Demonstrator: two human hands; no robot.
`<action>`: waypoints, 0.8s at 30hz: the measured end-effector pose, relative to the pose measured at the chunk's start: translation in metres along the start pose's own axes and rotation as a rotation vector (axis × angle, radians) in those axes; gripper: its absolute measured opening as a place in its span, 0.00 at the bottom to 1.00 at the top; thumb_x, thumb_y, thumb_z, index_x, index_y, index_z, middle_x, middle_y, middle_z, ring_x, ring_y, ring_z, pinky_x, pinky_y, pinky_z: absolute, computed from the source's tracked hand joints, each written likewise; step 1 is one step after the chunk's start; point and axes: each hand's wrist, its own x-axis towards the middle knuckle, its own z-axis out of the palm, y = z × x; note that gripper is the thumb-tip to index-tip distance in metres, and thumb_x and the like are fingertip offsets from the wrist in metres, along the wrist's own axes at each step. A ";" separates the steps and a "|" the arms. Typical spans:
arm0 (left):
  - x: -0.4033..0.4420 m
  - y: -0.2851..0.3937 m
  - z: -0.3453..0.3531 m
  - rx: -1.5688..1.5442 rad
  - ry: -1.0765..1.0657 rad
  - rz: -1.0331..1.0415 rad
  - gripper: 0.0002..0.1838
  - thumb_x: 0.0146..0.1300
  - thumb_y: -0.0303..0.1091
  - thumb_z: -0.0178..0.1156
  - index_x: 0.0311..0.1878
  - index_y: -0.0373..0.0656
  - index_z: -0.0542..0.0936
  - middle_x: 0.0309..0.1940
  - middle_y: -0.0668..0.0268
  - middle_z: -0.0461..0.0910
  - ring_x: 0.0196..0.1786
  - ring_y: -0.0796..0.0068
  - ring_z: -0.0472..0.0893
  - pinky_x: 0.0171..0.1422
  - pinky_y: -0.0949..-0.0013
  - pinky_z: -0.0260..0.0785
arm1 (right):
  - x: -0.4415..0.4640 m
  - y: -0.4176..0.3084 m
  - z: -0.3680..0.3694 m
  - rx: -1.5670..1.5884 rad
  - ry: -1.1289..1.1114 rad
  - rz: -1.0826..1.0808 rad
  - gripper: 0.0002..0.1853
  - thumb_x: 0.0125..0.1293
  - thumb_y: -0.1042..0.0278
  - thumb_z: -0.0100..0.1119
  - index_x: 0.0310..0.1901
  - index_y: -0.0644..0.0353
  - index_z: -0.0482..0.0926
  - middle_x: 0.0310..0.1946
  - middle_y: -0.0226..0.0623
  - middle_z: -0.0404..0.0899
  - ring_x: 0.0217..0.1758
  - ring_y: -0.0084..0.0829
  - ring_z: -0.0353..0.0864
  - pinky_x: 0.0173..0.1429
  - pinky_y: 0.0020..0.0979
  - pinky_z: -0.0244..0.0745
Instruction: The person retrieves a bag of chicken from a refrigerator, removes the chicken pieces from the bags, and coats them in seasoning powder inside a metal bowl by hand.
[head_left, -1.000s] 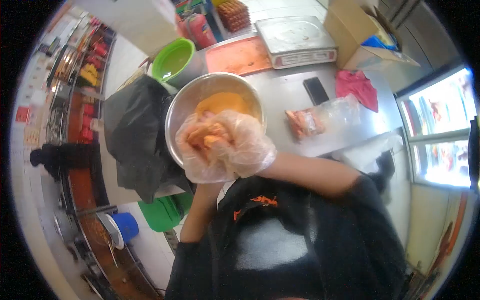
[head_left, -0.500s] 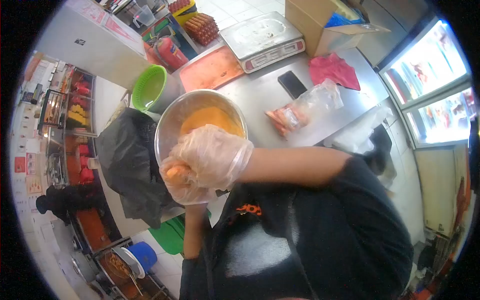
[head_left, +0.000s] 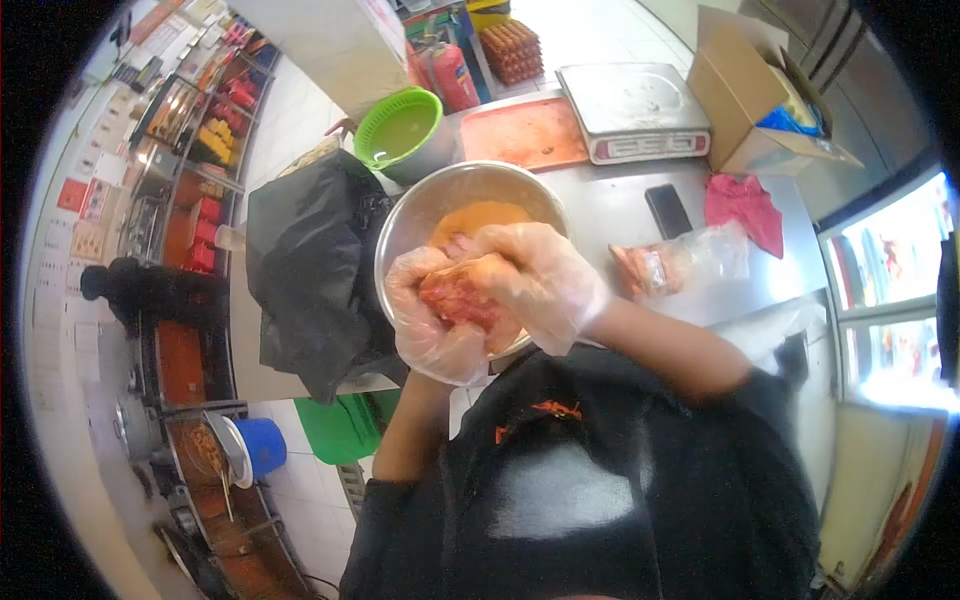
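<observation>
My left hand [head_left: 432,330], in a clear plastic glove, is wrapped round the left side of a reddish piece of meat [head_left: 462,298]. My right hand [head_left: 553,280], gloved too, grips the same piece from the right, its fingers over the top. Both hands are above the near part of a round metal bowl [head_left: 392,232]. Orange powder or batter [head_left: 488,214] shows inside the bowl behind the hands. The palms and the underside of the meat are hidden.
Around the bowl are a black plastic bag [head_left: 310,270], a green basket [head_left: 400,128], a red tray [head_left: 522,134] and a scale [head_left: 632,100]. To the right lie a phone [head_left: 668,211], a bagged meat pack [head_left: 655,270], a pink cloth [head_left: 745,212] and an open carton [head_left: 735,95].
The hands have moved apart from their overlapping clasp, and more of the meat shows between them. The camera view has shifted, so the bowl appears farther right.
</observation>
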 end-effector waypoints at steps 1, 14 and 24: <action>0.003 -0.001 -0.003 0.073 -0.023 0.080 0.33 0.43 0.18 0.48 0.59 0.36 0.63 0.51 0.58 0.71 0.55 0.66 0.74 0.63 0.63 0.67 | -0.004 -0.008 -0.003 0.048 -0.042 -0.036 0.12 0.63 0.63 0.58 0.37 0.64 0.81 0.31 0.44 0.82 0.36 0.38 0.81 0.44 0.35 0.74; 0.013 0.019 -0.004 -0.504 -0.015 -0.200 0.21 0.61 0.22 0.51 0.57 0.41 0.61 0.50 0.57 0.67 0.53 0.65 0.73 0.58 0.61 0.70 | 0.004 -0.025 0.006 -0.237 -0.065 -0.325 0.24 0.48 0.73 0.63 0.50 0.62 0.74 0.39 0.51 0.78 0.47 0.53 0.78 0.52 0.44 0.74; 0.019 0.014 -0.003 -0.012 0.076 0.023 0.17 0.71 0.38 0.53 0.51 0.31 0.74 0.48 0.55 0.75 0.50 0.68 0.76 0.59 0.64 0.68 | 0.003 -0.026 0.003 0.223 -0.167 0.152 0.25 0.55 0.82 0.41 0.56 0.61 0.72 0.47 0.35 0.76 0.51 0.30 0.75 0.58 0.29 0.70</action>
